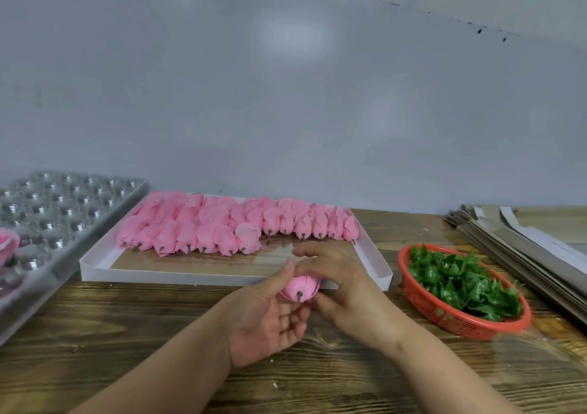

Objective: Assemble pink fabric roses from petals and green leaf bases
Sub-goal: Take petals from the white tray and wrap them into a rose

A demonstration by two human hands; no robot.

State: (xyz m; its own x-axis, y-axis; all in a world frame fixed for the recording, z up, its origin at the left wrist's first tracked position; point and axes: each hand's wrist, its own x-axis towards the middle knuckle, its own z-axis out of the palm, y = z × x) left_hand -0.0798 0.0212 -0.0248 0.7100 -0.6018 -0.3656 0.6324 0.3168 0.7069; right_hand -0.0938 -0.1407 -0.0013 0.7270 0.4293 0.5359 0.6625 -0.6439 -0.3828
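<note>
Pink rosebud, short stub outward

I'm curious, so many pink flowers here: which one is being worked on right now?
The pink rose bud held between both hands, in front of the white tray. The others lie in rows inside that tray, untouched.

A pale pink fabric rose bud shows a dark brown stem stub at its base. The rows of matching pink fabric buds lie in a shallow white cardboard tray. Glossy dark green plastic leaf bases fill an orange-red mesh plastic basket. The wooden tabletop is brown with dark grain streaks. A clear, silvery dimpled plastic tray glints grey.
</note>
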